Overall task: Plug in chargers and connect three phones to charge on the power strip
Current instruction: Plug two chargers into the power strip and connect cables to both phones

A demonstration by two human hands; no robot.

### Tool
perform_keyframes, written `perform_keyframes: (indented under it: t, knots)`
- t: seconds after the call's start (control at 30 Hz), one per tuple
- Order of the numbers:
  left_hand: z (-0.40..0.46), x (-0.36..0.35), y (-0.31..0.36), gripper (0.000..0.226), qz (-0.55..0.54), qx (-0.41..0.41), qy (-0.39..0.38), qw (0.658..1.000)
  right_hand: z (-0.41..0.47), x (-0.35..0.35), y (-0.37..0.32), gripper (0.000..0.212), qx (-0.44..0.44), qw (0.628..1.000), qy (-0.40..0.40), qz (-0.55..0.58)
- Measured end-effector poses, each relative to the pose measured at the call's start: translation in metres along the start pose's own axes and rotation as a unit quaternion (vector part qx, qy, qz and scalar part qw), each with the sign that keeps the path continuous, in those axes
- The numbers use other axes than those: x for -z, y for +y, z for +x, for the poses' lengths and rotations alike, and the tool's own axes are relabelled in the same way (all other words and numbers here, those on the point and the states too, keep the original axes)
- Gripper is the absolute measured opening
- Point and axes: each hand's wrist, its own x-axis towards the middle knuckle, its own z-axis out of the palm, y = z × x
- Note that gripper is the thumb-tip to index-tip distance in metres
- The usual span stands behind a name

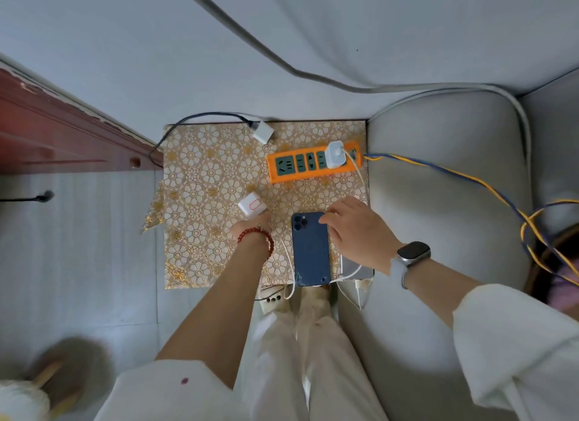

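An orange power strip [297, 173] lies at the far right of the small floral-topped table [203, 169]. One white charger [335, 154] is plugged into its right end, with a white cable running toward me. My left hand [250, 227] is shut on a second white charger [250, 205], held just above the table. A blue phone [310, 251] lies face down near the front edge with a white cable at its bottom. My right hand [354, 229] rests with its fingers on the phone's top right corner. A silver phone [355, 268] lies partly under my right wrist. A third white charger [262, 132] with a dark cable lies at the back.
A grey sofa [438, 185] presses against the table's right side. The strip's blue and yellow cord [470, 179] runs across it. A red-brown wooden furniture piece [62, 132] stands at the left. A white wall socket [272, 300] sits below the table's front edge.
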Motion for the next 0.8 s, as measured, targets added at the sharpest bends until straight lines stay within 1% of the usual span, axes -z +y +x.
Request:
perform_keyframes:
  t: [0.03,0.1,0.17,0.23,0.3,0.37,0.4,0.47,0.53,0.57,0.6,0.67,0.73,0.8]
  knots:
    - [0.002,-0.004,-0.001,0.057,0.003,-0.007,0.001,1.0,0.001,0.0,-0.001,0.021,-0.013,1.0,0.013,0.014]
    - [0.003,-0.01,-0.004,0.049,0.03,-0.036,0.008,0.999,0.005,-0.001,0.0,0.024,-0.029,0.999,0.008,0.03]
    - [0.002,-0.011,-0.006,0.036,0.08,-0.069,0.036,0.994,0.009,-0.004,0.002,0.026,-0.033,0.998,0.003,0.045]
    - [-0.001,-0.009,-0.008,0.028,0.126,-0.096,0.058,0.986,0.012,-0.006,0.004,0.026,-0.044,0.997,0.012,0.06]
    - [-0.008,-0.003,-0.007,0.025,0.137,-0.152,0.028,0.978,0.014,-0.006,0.004,0.026,-0.059,0.994,0.035,0.079]
    - [-0.02,0.008,-0.005,0.022,0.118,-0.217,-0.032,0.968,0.016,-0.005,0.002,0.032,-0.062,0.991,0.051,0.103]
    - [-0.026,0.015,-0.003,0.02,0.136,-0.257,-0.054,0.955,0.019,-0.004,0.001,0.038,-0.052,0.991,0.048,0.111]
    - [-0.037,0.028,0.004,0.017,0.201,-0.334,-0.083,0.917,0.026,0.0,-0.004,0.051,-0.01,0.993,0.016,0.115]
    - [-0.046,0.04,0.016,0.016,0.258,-0.394,-0.098,0.877,0.035,0.006,-0.009,0.062,0.031,0.994,-0.013,0.104]
    - [-0.05,0.045,0.024,0.016,0.279,-0.417,-0.101,0.859,0.04,0.01,-0.011,0.066,0.043,0.995,-0.014,0.092]
    - [-0.053,0.05,0.032,0.015,0.292,-0.435,-0.102,0.846,0.044,0.015,-0.013,0.069,0.052,0.996,0.0,0.074]
    - [-0.059,0.058,0.047,0.012,0.314,-0.464,-0.104,0.821,0.052,0.028,-0.016,0.069,0.063,0.996,0.055,0.031]
    - [-0.064,0.061,0.057,0.011,0.337,-0.482,-0.108,0.801,0.061,0.039,-0.018,0.064,0.08,0.992,0.102,0.0]
    - [-0.068,0.061,0.061,0.011,0.349,-0.49,-0.114,0.79,0.068,0.046,-0.021,0.055,0.114,0.986,0.114,-0.036]
